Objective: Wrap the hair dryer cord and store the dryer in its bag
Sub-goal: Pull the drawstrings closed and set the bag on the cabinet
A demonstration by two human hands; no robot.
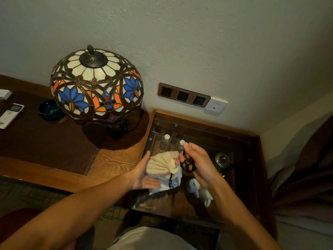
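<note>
A cream cloth bag (162, 165) with its mouth gathered shut sits above the glass-topped side table (203, 127). My left hand (142, 174) lies open, palm against the bag's left side and underside. My right hand (196, 163) pinches the bag's dark drawstring (187, 164), which loops around its fingers just right of the gathered mouth. A short dark strand (171, 181) hangs down the bag's front. The hair dryer and its cord are not visible; I cannot tell what the bag holds.
A stained-glass lamp (96, 85) stands on the wooden desk (115, 159) to the left, with a dark ashtray (49, 110) and a white remote (10, 114). Under the glass are two water bottles (165, 142), a kettle (222, 159) and white cups (200, 191). Wall sockets (183, 95) sit behind.
</note>
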